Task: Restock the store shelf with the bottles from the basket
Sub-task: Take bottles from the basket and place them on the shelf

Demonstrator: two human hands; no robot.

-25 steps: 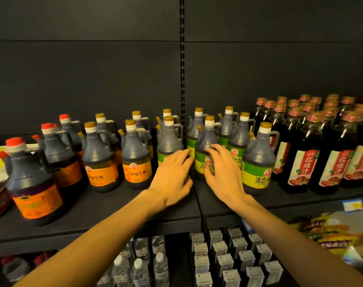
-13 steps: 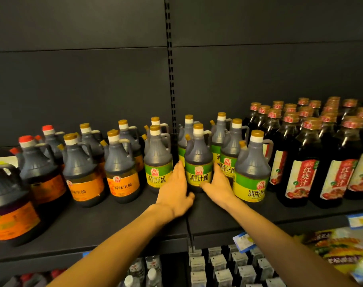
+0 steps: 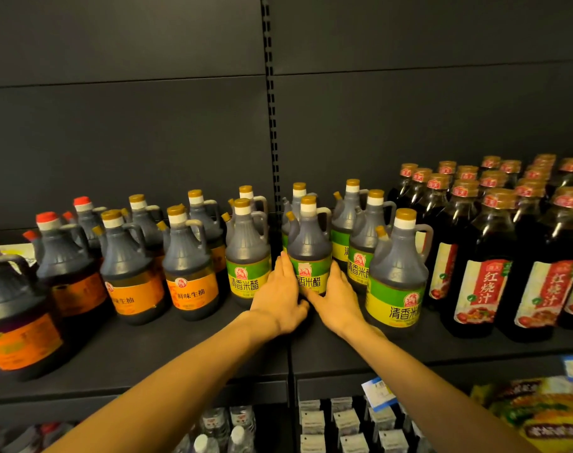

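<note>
- the left hand (image 3: 280, 297) and the right hand (image 3: 336, 297) hold the green-label vinegar jug (image 3: 308, 246) between them, fingers laid along its lower sides and thumbs meeting at its base.
- the jug stands upright on the dark store shelf (image 3: 193, 351), at the seam between two shelf boards, set back from the front edge.
- the step in hand looks like squaring it into the row: push low on the body so it slides and does not tip.
- keep the label facing out, level with the neighbouring green-label jug (image 3: 247, 250) on its left and the front jug (image 3: 397, 273) on its right.
- mind the handles and spouts just beside it; a twist could knock a neighbour.
- it is a dark grey plastic jug with a side handle, small spout, white neck and gold cap, and a green and yellow label with chinese characters.
- the basket is not in view.
</note>
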